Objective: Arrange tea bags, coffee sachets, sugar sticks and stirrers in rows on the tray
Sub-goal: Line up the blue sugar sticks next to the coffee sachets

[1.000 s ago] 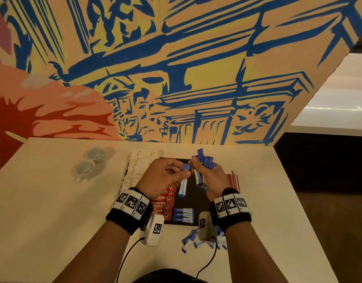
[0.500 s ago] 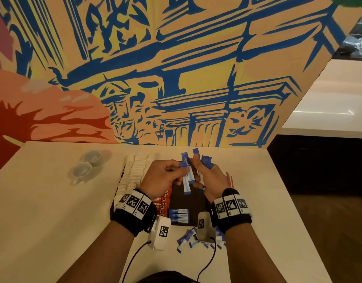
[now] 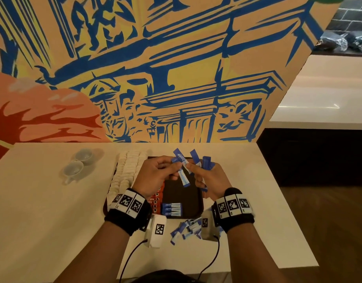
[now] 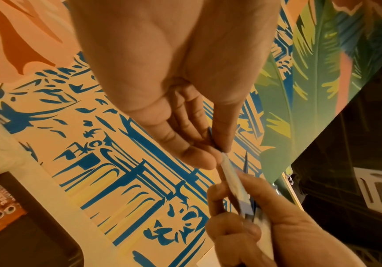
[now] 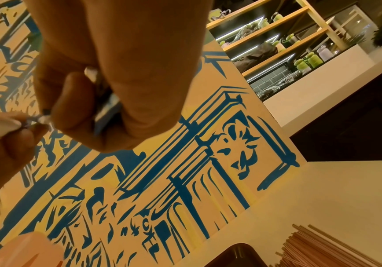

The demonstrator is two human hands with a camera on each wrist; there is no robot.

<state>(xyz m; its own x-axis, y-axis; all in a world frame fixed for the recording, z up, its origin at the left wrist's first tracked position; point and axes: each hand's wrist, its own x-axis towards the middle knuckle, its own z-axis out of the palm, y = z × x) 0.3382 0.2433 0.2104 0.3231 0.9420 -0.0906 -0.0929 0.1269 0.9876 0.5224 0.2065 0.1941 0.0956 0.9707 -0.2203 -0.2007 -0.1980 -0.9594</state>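
Observation:
A dark tray (image 3: 183, 198) holds a column of white tea bags (image 3: 128, 170) at its left, orange coffee sachets (image 3: 155, 202) and three blue-white sugar sticks (image 3: 173, 209) laid side by side. Above the tray my left hand (image 3: 176, 165) pinches the top of one sugar stick (image 3: 183, 177), which slants down to the right. My right hand (image 3: 194, 167) grips a fanned bunch of sugar sticks (image 3: 205, 162) and touches the same stick. The left wrist view shows that stick (image 4: 232, 182) between both hands. Wooden stirrers (image 5: 322, 249) lie right of the tray.
A loose pile of sugar sticks (image 3: 186, 229) lies on the table just in front of the tray, between my wrists. Two small grey cups (image 3: 79, 163) stand at the back left. The painted wall (image 3: 176, 78) closes the table's far edge.
Both hands have moved a little farther from me over the tray. The stick in my left hand, which hung nearly straight, now slants and meets my right fingers.

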